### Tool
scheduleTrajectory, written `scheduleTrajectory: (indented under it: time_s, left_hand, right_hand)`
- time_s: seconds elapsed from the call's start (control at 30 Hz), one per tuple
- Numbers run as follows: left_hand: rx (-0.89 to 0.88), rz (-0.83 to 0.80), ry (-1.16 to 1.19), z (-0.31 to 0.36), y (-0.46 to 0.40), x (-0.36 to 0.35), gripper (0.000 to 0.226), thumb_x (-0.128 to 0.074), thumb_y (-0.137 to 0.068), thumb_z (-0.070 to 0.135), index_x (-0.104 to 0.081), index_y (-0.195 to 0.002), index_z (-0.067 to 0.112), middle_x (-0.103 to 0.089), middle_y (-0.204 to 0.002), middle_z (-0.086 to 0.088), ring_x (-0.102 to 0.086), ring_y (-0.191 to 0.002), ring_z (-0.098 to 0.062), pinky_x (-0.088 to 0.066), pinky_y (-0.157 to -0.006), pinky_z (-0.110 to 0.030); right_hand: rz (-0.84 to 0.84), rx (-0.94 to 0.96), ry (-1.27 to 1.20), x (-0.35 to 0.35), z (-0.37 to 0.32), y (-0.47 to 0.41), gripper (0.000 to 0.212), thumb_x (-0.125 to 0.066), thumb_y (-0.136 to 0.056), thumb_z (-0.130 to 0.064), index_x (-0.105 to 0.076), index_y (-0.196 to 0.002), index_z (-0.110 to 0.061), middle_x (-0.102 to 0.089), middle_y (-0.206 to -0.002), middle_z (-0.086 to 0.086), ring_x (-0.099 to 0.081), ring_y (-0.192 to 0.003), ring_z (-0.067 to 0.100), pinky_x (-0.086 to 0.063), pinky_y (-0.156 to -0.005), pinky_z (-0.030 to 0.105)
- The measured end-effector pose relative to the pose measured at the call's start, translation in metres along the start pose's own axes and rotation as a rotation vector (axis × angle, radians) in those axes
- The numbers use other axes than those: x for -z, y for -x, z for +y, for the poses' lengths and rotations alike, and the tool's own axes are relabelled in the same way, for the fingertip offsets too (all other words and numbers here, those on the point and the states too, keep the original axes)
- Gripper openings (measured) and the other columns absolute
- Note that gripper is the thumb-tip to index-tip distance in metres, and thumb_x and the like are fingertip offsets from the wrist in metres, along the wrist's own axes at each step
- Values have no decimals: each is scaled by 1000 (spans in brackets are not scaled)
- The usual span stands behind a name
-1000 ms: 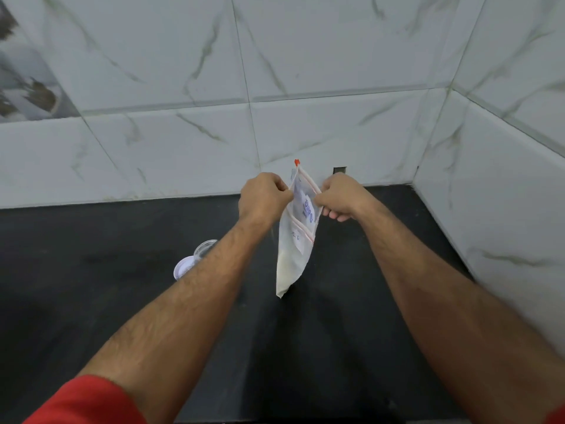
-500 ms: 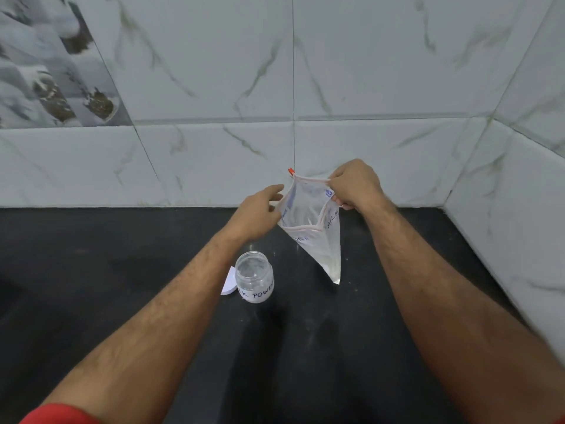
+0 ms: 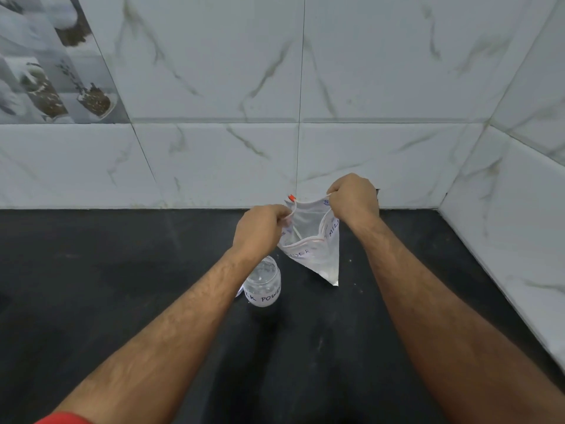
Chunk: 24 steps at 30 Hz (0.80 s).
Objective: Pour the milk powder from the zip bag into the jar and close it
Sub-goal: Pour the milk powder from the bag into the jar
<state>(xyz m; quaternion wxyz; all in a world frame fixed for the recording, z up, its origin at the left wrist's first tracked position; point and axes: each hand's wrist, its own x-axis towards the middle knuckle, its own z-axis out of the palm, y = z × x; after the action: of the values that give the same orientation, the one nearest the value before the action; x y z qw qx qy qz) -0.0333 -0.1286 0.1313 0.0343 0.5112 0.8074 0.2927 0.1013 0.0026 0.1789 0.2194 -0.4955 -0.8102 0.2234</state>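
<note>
A clear zip bag (image 3: 321, 258) with handwritten lettering and a red slider hangs above the black counter, its mouth pulled wide. My left hand (image 3: 260, 231) pinches the near-left rim of the mouth. My right hand (image 3: 354, 197) pinches the far-right rim. White powder sits in the bag's lower corner. A small clear jar (image 3: 264, 286) labelled in marker stands uncapped on the counter just below my left wrist, left of the bag's tip. A white lid (image 3: 240, 290) peeks out behind the jar, mostly hidden by my left forearm.
The black counter (image 3: 122, 286) runs to a marble-tiled back wall (image 3: 214, 166) and a tiled side wall (image 3: 504, 240) on the right, forming a corner behind the bag. A patterned tile (image 3: 46, 71) sits at upper left.
The bag's mouth went from nearly flat between my hands to spread wide. My left hand closed onto the rim. The view shifted left, bringing the jar into sight.
</note>
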Motion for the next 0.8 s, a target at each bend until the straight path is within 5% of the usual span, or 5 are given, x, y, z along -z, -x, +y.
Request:
scheduleTrajectory:
  time_s: [0.1,0.23,0.4,0.67,0.8]
  left_hand:
    - [-99,-5,-57,1,16,-4,24,-52,-96,14,-69,-99,31,-57,-60,20,-56,-66,-19,-38,-56,-26]
    - [-200,-75,-61,8,27,-8,34,-39,-103,46,-60,-118,23,-66,-101,3,-62,-101,-26,-49,-77,-39]
    - [-114,-117,-177,12,37,-12,97,-60,-63,86,-48,-138,25,-58,-128,5,-53,-117,-20,-51,-87,-37]
    - [-28,-10,-149,23,34,-20,120,-76,-70,67,-12,-157,13,-61,-118,-1,-57,-107,-25,-54,-82,-43]
    - [-18,-21,-151,18,29,-19,106,-78,-76,49,-18,-154,10,-61,-106,-3,-59,-99,-25,-52,-79,-43]
  right_hand:
    - [24,-36,-66,-2,4,1,30,-47,-74,10,-72,-69,-5,-67,-61,13,-64,-62,38,-56,-53,33]
    - [4,-151,-285,-9,6,5,30,-46,-82,7,-72,-86,-10,-71,-60,14,-70,-47,20,-61,-49,29]
    - [11,-180,-331,-13,4,7,28,-49,-87,5,-68,-84,-15,-68,-53,8,-64,-36,11,-51,-37,19]
    - [-43,-119,-273,-20,3,11,29,-49,-87,3,-75,-94,-8,-68,-50,5,-67,-41,13,-59,-50,26]
    - [-95,2,-110,-19,2,13,30,-50,-86,0,-78,-84,-10,-68,-55,1,-69,-52,18,-62,-60,33]
